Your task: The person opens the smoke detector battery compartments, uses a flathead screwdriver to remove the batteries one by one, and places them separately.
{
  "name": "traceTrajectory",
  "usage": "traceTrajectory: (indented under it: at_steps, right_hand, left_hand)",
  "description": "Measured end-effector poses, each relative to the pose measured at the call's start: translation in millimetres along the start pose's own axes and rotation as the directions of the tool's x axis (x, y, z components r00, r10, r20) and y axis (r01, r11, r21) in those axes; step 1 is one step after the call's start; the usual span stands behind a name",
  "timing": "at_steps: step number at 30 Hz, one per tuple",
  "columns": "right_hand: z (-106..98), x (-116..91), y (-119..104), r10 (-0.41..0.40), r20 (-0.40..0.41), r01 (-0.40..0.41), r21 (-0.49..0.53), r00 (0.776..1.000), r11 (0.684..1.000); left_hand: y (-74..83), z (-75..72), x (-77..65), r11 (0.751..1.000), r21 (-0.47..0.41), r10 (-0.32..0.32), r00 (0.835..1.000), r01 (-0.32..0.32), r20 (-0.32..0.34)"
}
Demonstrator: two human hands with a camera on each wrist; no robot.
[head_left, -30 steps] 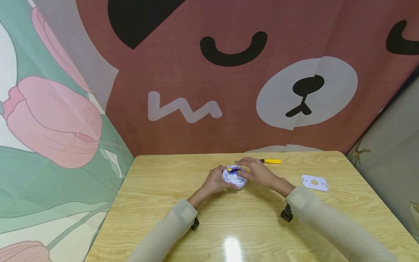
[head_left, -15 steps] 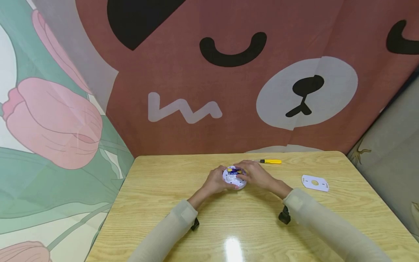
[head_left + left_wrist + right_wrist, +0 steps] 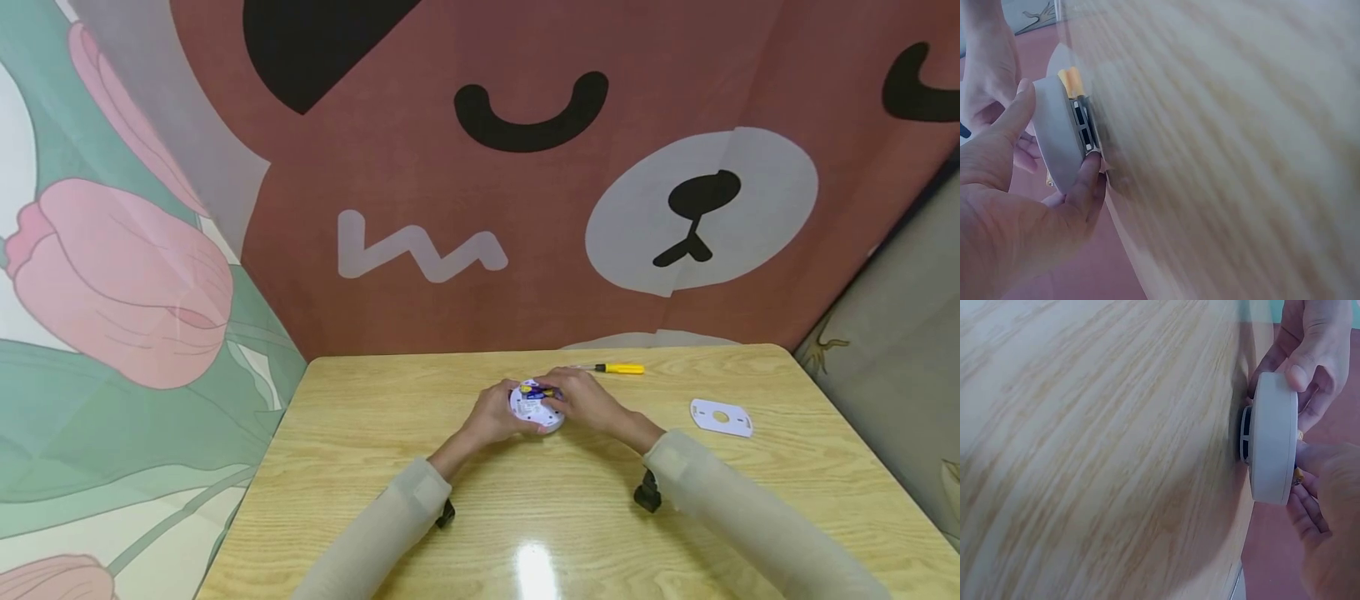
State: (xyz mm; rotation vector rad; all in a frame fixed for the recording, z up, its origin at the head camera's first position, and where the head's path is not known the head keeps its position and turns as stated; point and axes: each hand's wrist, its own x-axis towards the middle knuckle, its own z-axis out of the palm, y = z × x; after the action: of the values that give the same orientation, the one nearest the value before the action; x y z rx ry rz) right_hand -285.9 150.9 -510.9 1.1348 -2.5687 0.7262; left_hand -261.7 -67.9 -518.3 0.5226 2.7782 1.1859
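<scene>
Round white plastic device point(image 3: 531, 414) with vented underside: just below and right of the middle of the head view, tilted, vents toward the wood in both wrist views. Blue-and-yellow cylindrical batteries point(image 3: 534, 394): in its upward face, partly hidden, number unclear.

Left hand point(image 3: 495, 412): curled round the device's left rim, thumb along the lower edge, firmly holding. Right hand point(image 3: 588, 400): fingers and thumb bent, slightly parted, touching the battery side; cannot tell whether pinching or merely pressing.

Pale wood-grain table point(image 3: 360, 400): far edge just beyond the hands, against a brown-red bear-print fabric backdrop point(image 3: 412, 183); side edges well apart from both hands; broad span of grain left of centre, another between the forearms down to the bottom of the frame.

Yellow-and-black-handled screwdriver point(image 3: 622, 368): near the far edge, shaft just behind the right knuckles. Flat white plate with round hole point(image 3: 738, 422): right of centre, apart from the right wrist.
</scene>
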Motion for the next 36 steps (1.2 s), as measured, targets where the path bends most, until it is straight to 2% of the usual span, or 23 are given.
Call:
traceTrajectory:
  at_steps: [8,18,26,36]
  right_hand:
    - [2,1,0,-0.003,-0.011,0.003,-0.008,1.0,1.0]
    - [2,1,-2,-0.022,-0.015,0.022,-0.009,1.0,1.0]
    - [-2,2,-4,-0.01,0.016,0.009,0.011,1.0,1.0]
    - [-8,5,0,0.056,0.093,-0.064,0.076,0.994,0.995]
  left_hand:
    - [-2.0,-2.9,-1.8,1.0,0.027,0.007,1.0,-0.007,0.019]
    - [0.4,-4.2,-2.5,1.0,0.0,0.005,1.0,-0.005,0.008]
    - [0.1,-3.5,-1.8,1.0,0.009,-0.015,1.0,0.015,0.007]
    - [0.6,-2.8,-2.0,1.0,0.013,-0.023,1.0,0.023,0.002]
